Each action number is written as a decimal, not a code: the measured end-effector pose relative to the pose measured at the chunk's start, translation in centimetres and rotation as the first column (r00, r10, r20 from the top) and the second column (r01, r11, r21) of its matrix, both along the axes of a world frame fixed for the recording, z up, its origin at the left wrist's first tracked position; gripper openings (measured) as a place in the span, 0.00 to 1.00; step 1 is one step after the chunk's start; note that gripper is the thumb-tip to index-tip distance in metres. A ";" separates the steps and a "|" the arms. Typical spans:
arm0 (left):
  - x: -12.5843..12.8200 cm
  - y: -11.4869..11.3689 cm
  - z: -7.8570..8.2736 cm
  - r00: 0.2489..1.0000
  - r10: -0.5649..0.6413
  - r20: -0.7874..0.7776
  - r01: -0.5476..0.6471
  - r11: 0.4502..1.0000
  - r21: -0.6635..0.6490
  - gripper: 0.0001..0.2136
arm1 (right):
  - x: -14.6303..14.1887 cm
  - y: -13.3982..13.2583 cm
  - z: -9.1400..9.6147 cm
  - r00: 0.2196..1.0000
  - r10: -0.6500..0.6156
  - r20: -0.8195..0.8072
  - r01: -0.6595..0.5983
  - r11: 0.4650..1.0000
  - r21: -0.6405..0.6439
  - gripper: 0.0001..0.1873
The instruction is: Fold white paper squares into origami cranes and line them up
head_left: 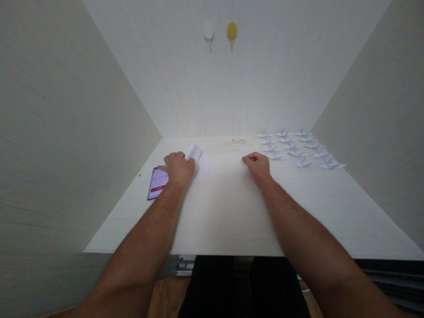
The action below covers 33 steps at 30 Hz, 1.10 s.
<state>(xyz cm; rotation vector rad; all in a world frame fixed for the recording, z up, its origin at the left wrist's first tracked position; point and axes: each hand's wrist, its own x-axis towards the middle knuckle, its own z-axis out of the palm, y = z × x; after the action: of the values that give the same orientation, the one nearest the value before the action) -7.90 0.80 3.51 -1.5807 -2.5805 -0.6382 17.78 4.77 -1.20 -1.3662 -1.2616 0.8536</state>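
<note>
My left hand (179, 168) is closed around white paper (194, 151) on the left side of the table. The paper sticks out past the thumb and fingers, and the palm hides its lower part. Beneath and beside that hand lies a phone (157, 184) with a lit screen, partly covered by the fingers and wrist. My right hand (259, 166) rests on the table in a loose fist, thumb against the curled fingers, and no object shows in it. Just to its right stand several white folded paper cranes (297, 153) in rows.
The pale table (225, 212) is boxed in by walls at the left, back and right. A white hook (208, 31) and a yellow hook (232, 30) are on the back wall. Brownish marks (236, 142) stain the table's far side. My legs are below the near edge.
</note>
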 end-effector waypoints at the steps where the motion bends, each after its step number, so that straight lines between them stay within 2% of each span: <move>1: 0.3 -0.1 0.3 1.000 -0.003 -0.017 0.004 0.996 0.089 0.14 | 0.0 0.0 0.0 1.000 0.001 -0.004 -0.001 1.000 0.001 0.11; 3: 1.5 -0.2 0.7 0.994 -0.095 0.051 0.081 0.970 0.228 0.12 | -0.1 -0.2 0.2 1.000 0.006 -0.018 -0.006 1.000 0.011 0.11; 5: 3.5 -0.4 0.6 0.938 -0.201 0.282 0.109 0.944 0.311 0.10 | -0.2 -0.5 0.5 0.998 0.034 -0.045 -0.033 0.999 0.026 0.12; 6: 4.6 -0.6 0.3 0.858 -0.271 0.437 0.134 0.938 0.318 0.10 | -0.3 -0.7 0.7 0.996 0.064 -0.063 -0.062 0.998 0.029 0.14; 7: 5.8 -0.7 -0.1 0.727 -0.351 0.591 0.179 0.927 0.330 0.10 | -0.3 -0.9 0.9 0.990 0.108 -0.095 -0.106 0.994 0.025 0.15; 8: 6.8 -0.8 -0.7 0.563 -0.413 0.715 0.216 0.909 0.355 0.10 | -0.3 -1.1 1.0 0.973 0.180 -0.145 -0.180 0.984 0.015 0.16; 9: 7.7 -0.9 -1.3 0.420 -0.445 0.791 0.241 0.895 0.375 0.11 | -0.3 -1.2 1.2 0.952 0.247 -0.180 -0.250 0.968 0.005 0.17; 10: 8.3 -0.9 -1.9 0.340 -0.458 0.821 0.256 0.885 0.388 0.12 | -0.3 -1.3 1.3 0.937 0.294 -0.191 -0.300 0.954 -0.003 0.17; 11: 8.7 -0.9 -2.5 0.316 -0.458 0.831 0.257 0.884 0.390 0.12 | -0.3 -1.4 1.3 0.923 0.329 -0.198 -0.337 0.942 -0.006 0.17; 14: 8.8 -0.8 -3.5 0.379 -0.435 0.817 0.250 0.898 0.362 0.13 | -0.3 -1.4 1.1 0.901 0.377 -0.215 -0.387 0.922 -0.002 0.18; 17: 8.4 -0.7 -3.5 0.506 -0.446 0.738 0.287 0.894 0.343 0.13 | -0.4 -1.4 0.8 0.881 0.405 -0.244 -0.421 0.907 -0.014 0.23; 20: 8.3 -0.8 -3.0 0.705 -0.484 0.519 0.370 0.874 0.313 0.10 | -0.5 -1.5 0.6 0.917 0.363 -0.164 -0.376 0.925 -0.058 0.19; 23: 8.6 -1.1 -2.5 0.876 -0.412 0.249 0.357 0.903 0.240 0.15 | -0.6 -1.6 0.6 0.952 0.292 -0.088 -0.299 0.951 -0.083 0.14; 26: 8.5 -1.1 -2.6 0.919 -0.349 0.182 0.326 0.934 0.147 0.19 | -0.5 -1.5 0.4 0.959 0.254 -0.121 -0.266 0.960 -0.091 0.12; 33: 8.2 -1.0 -2.9 0.887 -0.428 0.171 0.408 0.902 0.142 0.18 | -0.5 -1.1 -0.2 0.966 0.220 -0.138 -0.233 0.969 -0.086 0.13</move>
<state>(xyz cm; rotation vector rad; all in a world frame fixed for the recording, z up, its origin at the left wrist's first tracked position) 0.27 -0.17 0.56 -2.1619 -2.2849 -0.9875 17.32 3.69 -1.43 -1.2394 -1.3057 1.1590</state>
